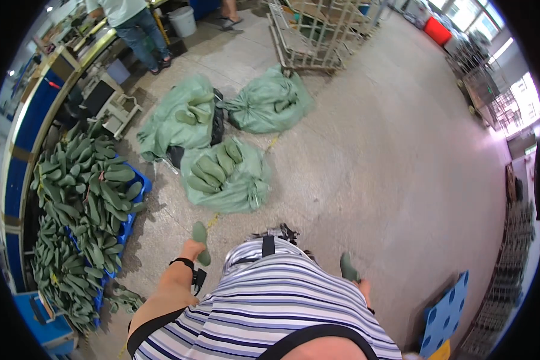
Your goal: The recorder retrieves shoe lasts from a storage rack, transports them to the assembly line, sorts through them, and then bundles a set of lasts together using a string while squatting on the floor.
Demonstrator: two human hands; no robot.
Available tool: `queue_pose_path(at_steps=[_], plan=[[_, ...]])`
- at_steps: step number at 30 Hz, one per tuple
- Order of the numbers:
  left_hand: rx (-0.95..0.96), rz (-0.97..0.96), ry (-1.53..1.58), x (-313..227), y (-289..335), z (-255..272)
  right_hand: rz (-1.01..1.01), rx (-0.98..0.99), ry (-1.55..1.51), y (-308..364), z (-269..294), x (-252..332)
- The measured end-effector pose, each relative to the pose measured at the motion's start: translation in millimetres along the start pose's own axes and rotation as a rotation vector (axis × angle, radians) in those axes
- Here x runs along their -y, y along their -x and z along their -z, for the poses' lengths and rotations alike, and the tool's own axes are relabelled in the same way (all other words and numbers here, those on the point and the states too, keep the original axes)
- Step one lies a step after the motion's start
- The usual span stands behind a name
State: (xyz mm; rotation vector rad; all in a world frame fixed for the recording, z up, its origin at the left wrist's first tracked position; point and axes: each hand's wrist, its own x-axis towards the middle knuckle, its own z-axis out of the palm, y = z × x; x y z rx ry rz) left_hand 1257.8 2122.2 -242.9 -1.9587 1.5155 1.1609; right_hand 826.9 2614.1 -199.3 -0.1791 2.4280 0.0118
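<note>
Out to the left of my body, my left hand [191,249] grips a green foot-shaped shoe sole [200,234], held upright above the floor. My right hand [365,289] is low on the other side, partly behind my striped shirt, with a second green shoe sole [347,266] in its grasp. Ahead, several similar soles [213,169] lie on a stuffed green woven sack [237,193]. Two more sacks stand behind it: one at the left [174,117] with a few soles on top, and one at the right [269,103].
A big heap of green soles [81,198] covers blue pallets [139,180] on the left, beside a long workbench [24,144]. A wheeled cage trolley [312,42] stands ahead, and a person [135,30] is at the bench. A blue panel [445,315] leans at the lower right.
</note>
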Motion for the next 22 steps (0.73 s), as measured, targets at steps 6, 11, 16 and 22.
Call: queue_pose_path(at_steps=[6,11,16,22], plan=[[-0.058,-0.080,0.056,-172,2,16,-0.115,0.165,0.062,-99,42,-7],[-0.287,-0.143,0.177,-214,-73,-28,0.125,0.199,0.187,-273,121,96],[-0.293,-0.013,0.187,-247,-63,-67,0.323,0.225,0.345,-395,227,213],[-0.141,0.342,0.349,-306,-58,-61,0.486,0.212,0.438,-512,321,413]])
